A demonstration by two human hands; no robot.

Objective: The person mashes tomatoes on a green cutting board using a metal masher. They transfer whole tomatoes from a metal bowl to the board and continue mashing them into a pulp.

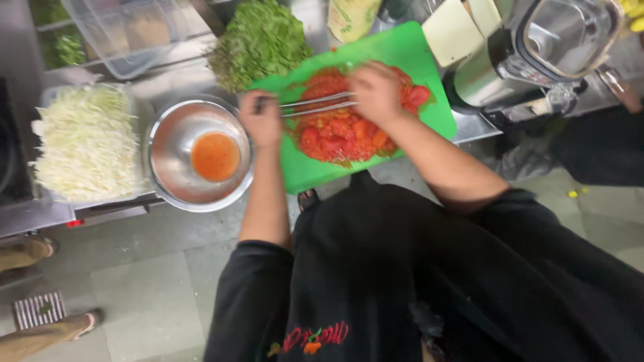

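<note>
Left hand [261, 119] clenched on the handle of a knife [315, 104], right hand [376, 90] pressing flat on its blade, chopped tomatoes [342, 131] piled on a green cutting board [429, 110] on the table [174, 77], steel bowl [168, 147] of orange sauce beside the left hand, shredded cabbage [87, 141] further left, chopped greens [261, 40] behind.

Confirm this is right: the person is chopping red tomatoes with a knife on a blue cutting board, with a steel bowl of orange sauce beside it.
Not quite: the cutting board is green, not blue, as the head view shows. The rest holds: chopped red tomatoes under the knife, and a steel bowl of orange sauce beside the board.
</note>
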